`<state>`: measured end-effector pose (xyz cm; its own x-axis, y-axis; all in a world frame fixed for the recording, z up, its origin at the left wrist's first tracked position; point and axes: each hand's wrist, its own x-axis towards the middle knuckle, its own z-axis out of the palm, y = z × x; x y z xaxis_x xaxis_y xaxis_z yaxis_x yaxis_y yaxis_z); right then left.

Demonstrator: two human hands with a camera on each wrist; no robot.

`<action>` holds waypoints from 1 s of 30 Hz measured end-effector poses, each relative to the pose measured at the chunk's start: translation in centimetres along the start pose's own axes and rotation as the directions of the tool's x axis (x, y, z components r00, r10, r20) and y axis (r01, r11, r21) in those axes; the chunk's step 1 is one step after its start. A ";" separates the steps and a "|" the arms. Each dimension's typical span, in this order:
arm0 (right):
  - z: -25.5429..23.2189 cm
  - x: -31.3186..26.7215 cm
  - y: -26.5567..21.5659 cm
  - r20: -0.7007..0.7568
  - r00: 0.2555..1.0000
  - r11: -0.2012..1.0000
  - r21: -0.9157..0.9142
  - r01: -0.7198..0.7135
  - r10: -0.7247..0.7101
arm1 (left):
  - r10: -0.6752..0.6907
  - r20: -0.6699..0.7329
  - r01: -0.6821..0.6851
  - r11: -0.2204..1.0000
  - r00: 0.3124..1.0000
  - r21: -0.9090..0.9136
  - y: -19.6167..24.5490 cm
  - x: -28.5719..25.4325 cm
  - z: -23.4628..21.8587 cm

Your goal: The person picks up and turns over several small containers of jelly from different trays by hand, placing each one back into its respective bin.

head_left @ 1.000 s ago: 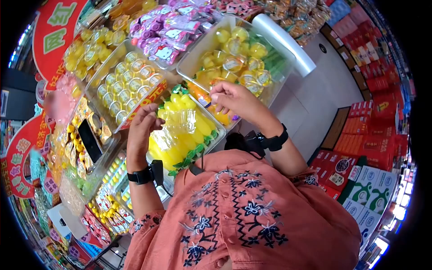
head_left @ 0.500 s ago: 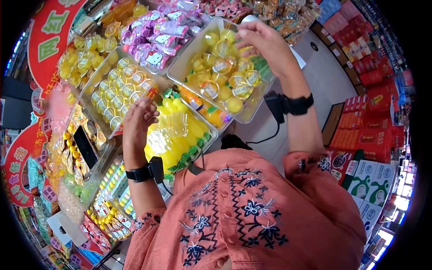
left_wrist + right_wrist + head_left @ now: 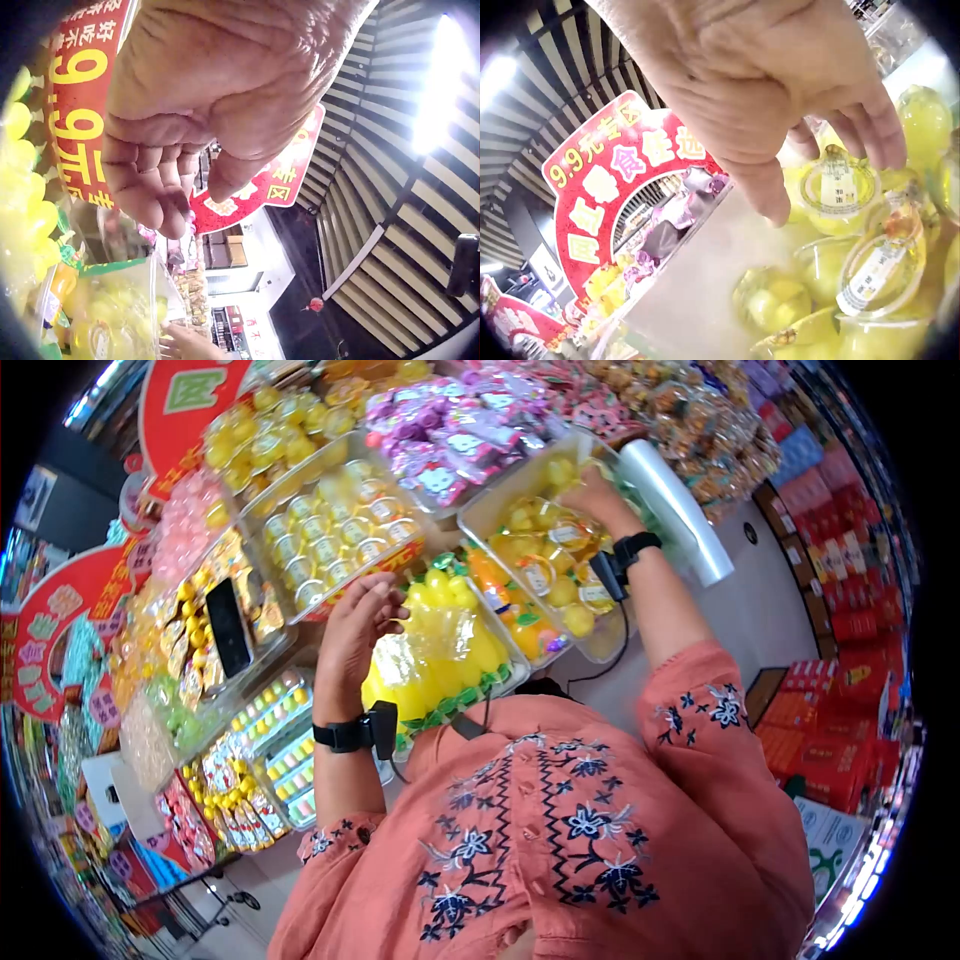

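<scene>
The right hand (image 3: 602,498) is inside the far end of a clear bin (image 3: 520,582) of yellow jelly cups (image 3: 578,620). In the right wrist view, that hand (image 3: 780,90) has its thumb and fingers spread around a labelled cup (image 3: 840,187), with no firm grip visible. The left hand (image 3: 358,625) hovers beside a tray of yellow banana-shaped packs (image 3: 440,650), fingers loosely bent. Nothing is in the left palm (image 3: 202,75) in the left wrist view, where a red price sign (image 3: 81,97) stands behind it.
Left of the banana packs stands a bin of round lidded cups (image 3: 320,545). A dark phone (image 3: 230,628) lies on gold packets farther left. Purple packets (image 3: 465,435) fill the back, and a clear plastic roll (image 3: 675,510) lies right of the jelly bin.
The right hand first moved up and away from the near end of the jelly bin, then down into its far end. The left hand stays beside the banana packs; the head view has shifted.
</scene>
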<state>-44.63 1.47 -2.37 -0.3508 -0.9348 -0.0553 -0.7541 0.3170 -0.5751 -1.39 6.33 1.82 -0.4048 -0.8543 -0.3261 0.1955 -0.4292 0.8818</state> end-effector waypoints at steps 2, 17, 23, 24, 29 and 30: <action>0.8 0.3 0.4 -0.060 0.998 1.000 -0.030 0.005 -0.007 | 0.011 -0.018 -0.011 1.000 1.000 -0.005 0.3 -0.1 -0.6; -3.9 -4.1 -5.1 -0.008 0.996 0.972 0.218 -0.084 0.088 | -0.004 0.008 0.004 1.000 1.000 0.008 -0.2 0.4 -0.6; -3.9 -11.3 -12.4 0.230 0.956 0.736 0.676 -0.022 -0.182 | 0.001 0.149 -0.004 1.000 0.989 0.016 0.1 1.3 2.4; -3.2 -12.0 -13.2 0.266 0.940 0.715 0.698 -0.036 -0.213 | -0.004 0.173 0.003 1.000 0.985 0.006 0.2 1.3 3.0; 0.9 -14.4 -15.8 0.368 0.886 0.652 0.751 -0.104 -0.283 | -0.006 0.226 0.021 0.998 0.974 -0.065 0.5 0.9 4.3; 1.6 -14.6 -16.1 0.371 0.882 0.645 0.757 -0.106 -0.291 | 0.002 0.224 0.008 0.999 0.975 -0.046 0.9 0.4 4.6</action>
<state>-26.51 9.73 6.35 0.1159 -0.9759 -0.1846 -0.0289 0.1825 -0.9828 -5.51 6.94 4.09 -0.5941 -0.7678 -0.2397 0.2328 -0.4494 0.8625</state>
